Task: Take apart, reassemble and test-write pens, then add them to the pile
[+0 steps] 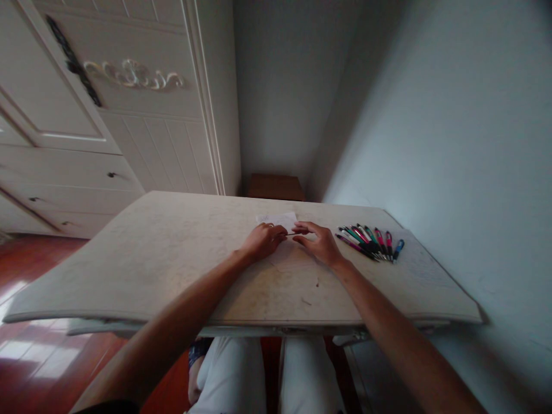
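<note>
My left hand (pixel 265 240) rests over the table's middle, its fingers closed on a thin dark rod (pixel 294 234), like a slim pen or a pen refill; its exact kind is too small to tell. The rod points right, toward my right hand (pixel 318 241). There the thumb and fingers are apart, with the rod's tip between them, close to or touching the fingers. Behind both hands lies a sheet of white paper (pixel 282 218), partly covered by my left hand. To the right of my right hand, several click pens (pixel 366 238) in pink, green, black and white are fanned out.
The off-white table (pixel 194 241) has a worn, stained top. A blue pen (pixel 399 248) lies at the fan's right end. Small scraps (pixel 306 302) lie near the front edge. A white cabinet (pixel 164 144) stands at left, a wall (pixel 452 144) at right, a brown wooden piece (pixel 276 187) behind.
</note>
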### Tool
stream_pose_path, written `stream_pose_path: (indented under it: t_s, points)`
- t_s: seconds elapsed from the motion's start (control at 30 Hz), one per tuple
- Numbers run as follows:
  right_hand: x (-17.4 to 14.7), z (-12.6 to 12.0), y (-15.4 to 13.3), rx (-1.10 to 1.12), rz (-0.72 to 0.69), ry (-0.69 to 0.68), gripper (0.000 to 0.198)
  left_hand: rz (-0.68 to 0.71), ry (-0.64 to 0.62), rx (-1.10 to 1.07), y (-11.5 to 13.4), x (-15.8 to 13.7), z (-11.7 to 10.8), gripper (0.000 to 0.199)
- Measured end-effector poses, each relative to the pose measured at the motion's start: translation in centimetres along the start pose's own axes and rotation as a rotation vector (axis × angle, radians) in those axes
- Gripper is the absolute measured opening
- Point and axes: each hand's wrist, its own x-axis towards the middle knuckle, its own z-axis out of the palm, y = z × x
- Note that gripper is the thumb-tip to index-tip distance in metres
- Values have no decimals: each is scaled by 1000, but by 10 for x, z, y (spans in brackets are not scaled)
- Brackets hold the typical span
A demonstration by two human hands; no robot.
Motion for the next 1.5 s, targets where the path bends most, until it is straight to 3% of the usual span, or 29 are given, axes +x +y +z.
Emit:
stream_pose_path:
  t_s: [0.1, 0.2, 0.33, 0.5, 0.67, 0.8, 1.03, 1.37, 1.5]
  points:
    - [3, -7, 1, 5, 11, 56, 41, -10, 4, -1, 0, 0, -1, 19]
    - [7, -20, 10, -19, 45, 206, 38, -16, 14, -11, 0, 0, -2, 20]
    - [10, -36, 31, -260, 61, 362, 28, -31, 28, -21, 0, 1, -3, 22]
    - [3, -38, 47, -616, 116, 191, 17, -39, 39, -31, -2, 1, -3, 22]
    - [-2, -34, 48, -779, 186, 80, 21, -50, 56, -25, -4, 1, -3, 21]
    - [-2, -33, 52, -813, 213, 101, 26, -52, 73, -16, -5, 2, -3, 19]
    - [0, -34, 48, -826, 225, 106, 11, -35, 85, -9, -7, 1, -5, 15]
    - [2, -32, 51, -827, 235, 73, 10, -53, 100, 2, -11, 1, -6, 14]
    - [5, -36, 46, -737, 215, 178, 13, -66, 105, 0, -11, 1, -7, 14]
